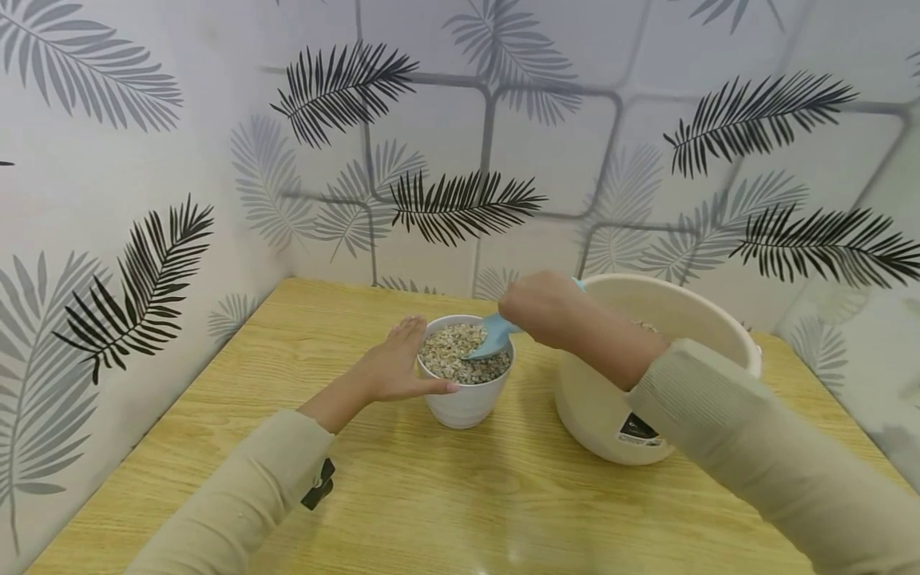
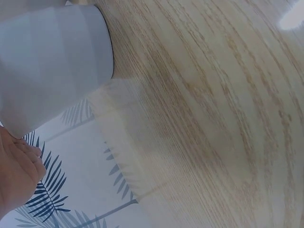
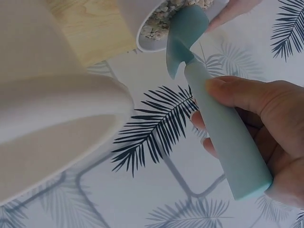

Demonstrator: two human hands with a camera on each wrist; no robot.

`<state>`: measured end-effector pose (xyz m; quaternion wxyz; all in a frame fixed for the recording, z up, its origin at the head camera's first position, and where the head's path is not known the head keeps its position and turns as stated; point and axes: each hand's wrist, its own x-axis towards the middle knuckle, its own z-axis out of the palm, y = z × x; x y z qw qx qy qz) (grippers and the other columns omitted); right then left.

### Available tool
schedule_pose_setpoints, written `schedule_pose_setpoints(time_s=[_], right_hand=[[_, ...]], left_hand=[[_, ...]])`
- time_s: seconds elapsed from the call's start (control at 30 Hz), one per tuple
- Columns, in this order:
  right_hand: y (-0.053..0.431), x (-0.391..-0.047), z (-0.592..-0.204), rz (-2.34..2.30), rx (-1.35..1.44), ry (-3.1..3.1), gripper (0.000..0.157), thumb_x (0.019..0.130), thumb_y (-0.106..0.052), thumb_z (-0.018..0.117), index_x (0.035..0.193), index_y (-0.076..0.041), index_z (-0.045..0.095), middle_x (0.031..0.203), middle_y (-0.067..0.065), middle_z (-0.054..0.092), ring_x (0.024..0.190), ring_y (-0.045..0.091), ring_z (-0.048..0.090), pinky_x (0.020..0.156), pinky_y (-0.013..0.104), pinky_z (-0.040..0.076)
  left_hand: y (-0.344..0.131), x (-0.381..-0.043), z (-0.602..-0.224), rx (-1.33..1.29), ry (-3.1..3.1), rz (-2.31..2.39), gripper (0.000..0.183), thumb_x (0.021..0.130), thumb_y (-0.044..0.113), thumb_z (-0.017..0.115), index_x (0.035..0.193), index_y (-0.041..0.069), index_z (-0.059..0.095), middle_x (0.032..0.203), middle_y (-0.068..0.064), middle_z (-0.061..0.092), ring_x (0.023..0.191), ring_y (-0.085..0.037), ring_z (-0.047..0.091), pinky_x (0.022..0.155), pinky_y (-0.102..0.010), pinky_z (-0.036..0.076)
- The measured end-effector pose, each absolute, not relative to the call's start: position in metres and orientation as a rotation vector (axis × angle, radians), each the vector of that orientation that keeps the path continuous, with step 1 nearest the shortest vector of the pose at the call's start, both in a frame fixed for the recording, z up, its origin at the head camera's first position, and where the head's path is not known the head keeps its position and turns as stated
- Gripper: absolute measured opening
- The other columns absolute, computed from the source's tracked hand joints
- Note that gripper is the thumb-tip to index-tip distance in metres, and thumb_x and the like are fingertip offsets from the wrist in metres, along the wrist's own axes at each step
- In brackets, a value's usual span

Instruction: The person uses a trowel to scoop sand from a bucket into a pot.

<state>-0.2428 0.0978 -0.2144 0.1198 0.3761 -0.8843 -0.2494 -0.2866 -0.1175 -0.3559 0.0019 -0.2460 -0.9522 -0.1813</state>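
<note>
A white ribbed pot (image 1: 467, 406) stands on the table, filled nearly to its rim with tan, grainy gravel (image 1: 453, 350). My left hand (image 1: 397, 363) rests against the pot's left side, fingers straight and spread, thumb stretched along the near rim. My right hand (image 3: 280, 126) grips the pale blue handle of a small trowel (image 3: 221, 123), thumb on top and fingers curled underneath. In the head view the trowel's blade (image 1: 492, 337) tilts down into the gravel at the pot's right side. The left wrist view has the pot's wall (image 2: 57, 57) with fingertips right at its edge.
A large cream bucket (image 1: 585, 403) stands right of the pot, under my right forearm, with some gravel visible inside. The wooden table (image 1: 431, 495) meets walls with a leaf pattern (image 1: 460, 144) at the back and left. A black strap (image 1: 319, 483) shows at my left sleeve.
</note>
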Motion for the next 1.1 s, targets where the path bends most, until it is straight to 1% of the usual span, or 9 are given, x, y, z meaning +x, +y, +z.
schedule_pose_setpoints(time_s=[0.13,0.23,0.43,0.57,0.7,0.77,0.9,1.1], right_hand=[[0.095,-0.242,-0.211,-0.756,1.099,-2.534,0.032,0.076,0.008,0.056,0.055,-0.014,0.046,0.055,-0.003,0.042,0.050,0.011,0.027,0.040,0.022,0.022],[0.093,-0.240,-0.209,-0.769,1.090,-2.520,0.032,0.076,0.009,0.055,0.055,-0.013,0.046,0.055,-0.003,0.040,0.051,0.011,0.026,0.042,0.022,0.021],[0.091,-0.236,-0.205,-0.807,1.089,-2.499,0.030,0.077,0.007,0.058,0.057,-0.013,0.049,0.055,-0.003,0.042,0.052,0.011,0.026,0.043,0.022,0.021],[0.091,-0.233,-0.202,-0.795,1.088,-2.504,0.031,0.076,0.008,0.057,0.056,-0.014,0.047,0.055,-0.003,0.041,0.053,0.011,0.027,0.043,0.021,0.022],[0.093,-0.231,-0.200,-0.765,1.085,-2.523,0.030,0.075,0.008,0.057,0.056,-0.014,0.048,0.057,-0.002,0.047,0.052,0.011,0.030,0.041,0.022,0.026],[0.095,-0.231,-0.200,-0.751,1.086,-2.524,0.029,0.074,0.008,0.059,0.056,-0.013,0.049,0.058,-0.001,0.051,0.052,0.011,0.033,0.040,0.023,0.032],[0.100,-0.231,-0.202,-0.717,1.088,-2.541,0.027,0.070,0.008,0.062,0.058,-0.013,0.051,0.060,0.000,0.055,0.052,0.012,0.040,0.042,0.026,0.042],[0.106,-0.235,-0.213,-0.621,1.110,-2.573,0.023,0.069,0.007,0.064,0.060,-0.011,0.053,0.063,0.002,0.056,0.051,0.014,0.042,0.044,0.028,0.044]], left_hand=[[-0.117,-0.285,-0.355,-0.781,-2.986,-0.572,0.111,0.074,0.066,0.055,0.143,-0.004,0.005,0.150,-0.022,0.005,0.140,-0.033,0.004,0.115,-0.042,0.009],[-0.116,-0.284,-0.354,-0.781,-2.993,-0.571,0.111,0.074,0.066,0.055,0.143,-0.004,0.004,0.150,-0.022,0.004,0.140,-0.033,0.003,0.115,-0.041,0.009],[-0.117,-0.285,-0.355,-0.776,-2.992,-0.562,0.110,0.074,0.066,0.055,0.143,-0.004,0.004,0.150,-0.021,0.004,0.140,-0.034,0.005,0.115,-0.043,0.011],[-0.117,-0.286,-0.355,-0.771,-2.993,-0.551,0.111,0.074,0.067,0.055,0.143,-0.004,0.005,0.150,-0.021,0.005,0.140,-0.033,0.004,0.115,-0.043,0.011],[-0.118,-0.287,-0.355,-0.757,-2.996,-0.555,0.112,0.073,0.067,0.055,0.143,-0.004,0.005,0.151,-0.021,0.005,0.140,-0.033,0.004,0.115,-0.043,0.012],[-0.118,-0.288,-0.356,-0.754,-2.992,-0.554,0.112,0.073,0.068,0.055,0.143,-0.004,0.005,0.151,-0.021,0.005,0.140,-0.033,0.005,0.115,-0.043,0.012],[-0.118,-0.288,-0.356,-0.764,-2.978,-0.572,0.113,0.072,0.069,0.054,0.143,-0.004,0.005,0.150,-0.021,0.006,0.140,-0.034,0.006,0.115,-0.043,0.011],[-0.118,-0.288,-0.357,-0.775,-2.980,-0.587,0.115,0.072,0.071,0.053,0.143,-0.004,0.004,0.150,-0.021,0.005,0.140,-0.033,0.004,0.115,-0.042,0.009]])
